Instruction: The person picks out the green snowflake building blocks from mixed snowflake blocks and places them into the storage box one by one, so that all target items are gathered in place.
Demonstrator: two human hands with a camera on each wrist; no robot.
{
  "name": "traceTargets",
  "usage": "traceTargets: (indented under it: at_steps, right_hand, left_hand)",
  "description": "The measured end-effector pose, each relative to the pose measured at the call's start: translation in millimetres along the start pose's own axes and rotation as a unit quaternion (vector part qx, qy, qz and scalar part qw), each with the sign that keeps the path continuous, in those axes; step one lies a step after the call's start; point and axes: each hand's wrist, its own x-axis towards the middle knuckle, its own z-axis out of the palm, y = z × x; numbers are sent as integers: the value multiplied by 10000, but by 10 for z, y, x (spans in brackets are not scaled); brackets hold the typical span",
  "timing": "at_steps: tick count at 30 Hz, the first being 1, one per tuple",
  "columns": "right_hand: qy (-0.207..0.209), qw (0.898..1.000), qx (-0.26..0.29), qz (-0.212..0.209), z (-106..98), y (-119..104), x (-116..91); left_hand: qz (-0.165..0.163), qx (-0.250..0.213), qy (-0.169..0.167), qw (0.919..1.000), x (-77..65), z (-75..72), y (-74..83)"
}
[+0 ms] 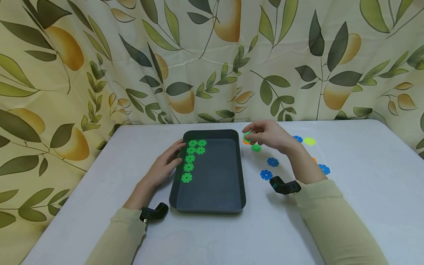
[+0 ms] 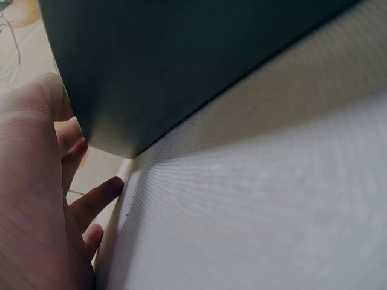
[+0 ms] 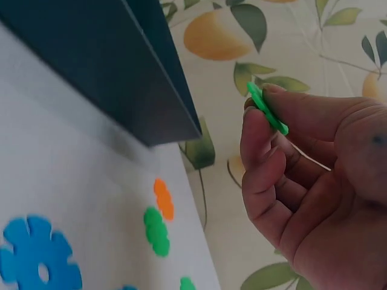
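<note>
A dark grey rectangular tray lies on the table, with several green snowflake-shaped discs along its left side and far left corner. My left hand rests against the tray's left side, its fingers at the rim; in the left wrist view the thumb and fingers touch the tray wall without curling round it. Between thumb and index finger, my right hand pinches one green snowflake disc, raised just right of the tray's far right corner. Beneath it on the table lie an orange disc and another green disc.
Blue discs are scattered right of the tray, some near my right forearm. A yellow disc lies farther back. Behind the table's far edge hangs a fruit-and-leaf patterned curtain. White cloth covers the table.
</note>
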Motion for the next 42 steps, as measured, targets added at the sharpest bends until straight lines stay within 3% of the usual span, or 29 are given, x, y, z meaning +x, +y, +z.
traceTargets:
  at_steps: [6,8,11,13,15,25,29,36,42]
  right_hand:
    - [-148,9998,71,-109,142,-134,121]
    - [-173,9996,163,-118,199,-172,166]
    - [-198,9991,301,-220,293,-229,227]
    - [-229,9986,380,-289,358,-268,261]
    - [-289,9980,432,-358,419,-302,287]
    - [-631,9941,813,-337,695,-380,425]
    - [-766,9934,753,-392,818,-391,471]
    - [-1160,9925,196,-346,987,-425,544]
    - [-1383,9901,231,-102,1084,-403,573]
  left_hand:
    - [79,15,8,10000,-1,-7,-4]
    - [50,-11,-11,10000,-18,-16,96]
    - [16,-45,-7,10000,-17,-13,102]
    - [-25,-15,-6,10000,-14,-14,103]
    - [21,13,19,10000,2,-7,3]
    - [63,90,5,9999,6,-20,9]
    - [45,26,-1,10000,10,-15,3]
    - [-36,-72,-22,10000,8,-8,1]
    - [-19,-50,-32,10000,5,-11,11]
